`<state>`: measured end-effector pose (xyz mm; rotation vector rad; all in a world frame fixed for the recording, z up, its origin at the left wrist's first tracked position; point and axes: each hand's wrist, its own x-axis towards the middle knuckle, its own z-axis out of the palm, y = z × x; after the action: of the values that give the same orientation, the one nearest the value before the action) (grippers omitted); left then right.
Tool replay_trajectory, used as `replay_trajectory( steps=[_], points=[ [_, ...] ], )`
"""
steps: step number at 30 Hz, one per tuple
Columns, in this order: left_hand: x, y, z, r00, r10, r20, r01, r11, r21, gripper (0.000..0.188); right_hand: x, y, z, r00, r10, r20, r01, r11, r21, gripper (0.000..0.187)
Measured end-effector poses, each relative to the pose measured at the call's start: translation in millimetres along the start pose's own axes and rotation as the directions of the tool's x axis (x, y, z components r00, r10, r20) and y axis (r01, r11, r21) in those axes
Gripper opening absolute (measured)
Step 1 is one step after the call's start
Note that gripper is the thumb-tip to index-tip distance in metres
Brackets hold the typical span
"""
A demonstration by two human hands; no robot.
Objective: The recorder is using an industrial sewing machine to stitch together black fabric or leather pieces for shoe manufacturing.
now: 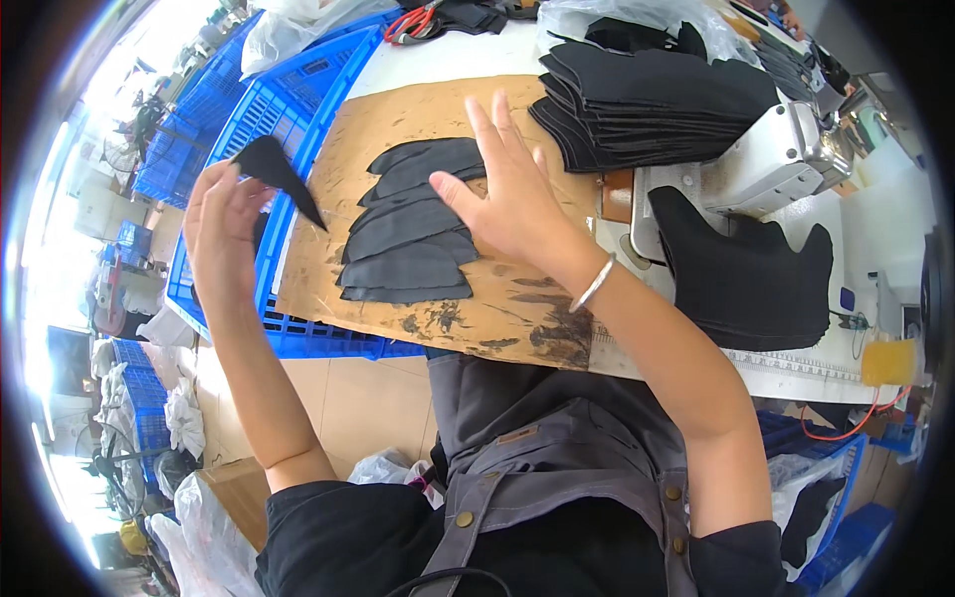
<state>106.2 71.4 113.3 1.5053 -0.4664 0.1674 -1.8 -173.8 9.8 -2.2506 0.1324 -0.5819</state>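
With several black pieces already overlapped on the cardboard, the work seems partway, the remainder untellable: the left hand pinches another black piece above the blue crate's edge, while the right hand's spread fingers grip nothing.

White worktable, seen from across the room, with its load. A stained brown cardboard sheet covers the left part and bears a row of overlapping black cut pieces. At the sheet's far right corner rises a thick stack of black panels, with a clear plastic bag behind. Right of the sheet stands a white sewing machine; nearer lies a notched black pile. A measuring scale follows the near edge; red-handled scissors lie at the far side.
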Motion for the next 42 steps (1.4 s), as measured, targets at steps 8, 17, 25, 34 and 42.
replay_trajectory(
  steps=[8,17,25,34,42],
  points=[
    [-52.7,31.5,113.9,0.812,0.106,0.574,0.125,0.929,-0.348,0.013,-61.6,-29.5,-94.0,0.937,-0.031,0.349,-0.299,0.45,0.842,0.033],
    [-84.5,29.1,209.2,0.496,0.599,0.629,-0.801,0.595,0.065,0.019,-148.7,-0.8,-236.1,0.998,-0.013,0.061,0.005,0.991,0.133,0.022],
    [-124.9,32.1,309.0,0.153,-0.149,0.977,-0.157,0.972,0.173,0.028,-162.7,31.9,-282.9,0.962,0.142,0.233,-0.18,0.972,0.149,0.033],
    [-151.1,-5.0,331.2,0.302,-0.013,0.953,-0.416,0.898,0.144,0.043,-165.1,72.1,-281.1,0.882,0.402,0.247,-0.423,0.905,0.036,0.036],
    [-149.9,-5.2,329.0,0.279,-0.013,0.96,-0.423,0.896,0.135,0.045,-165.7,72.7,-277.2,0.912,0.331,0.244,-0.333,0.942,-0.036,0.036]
  ],
)
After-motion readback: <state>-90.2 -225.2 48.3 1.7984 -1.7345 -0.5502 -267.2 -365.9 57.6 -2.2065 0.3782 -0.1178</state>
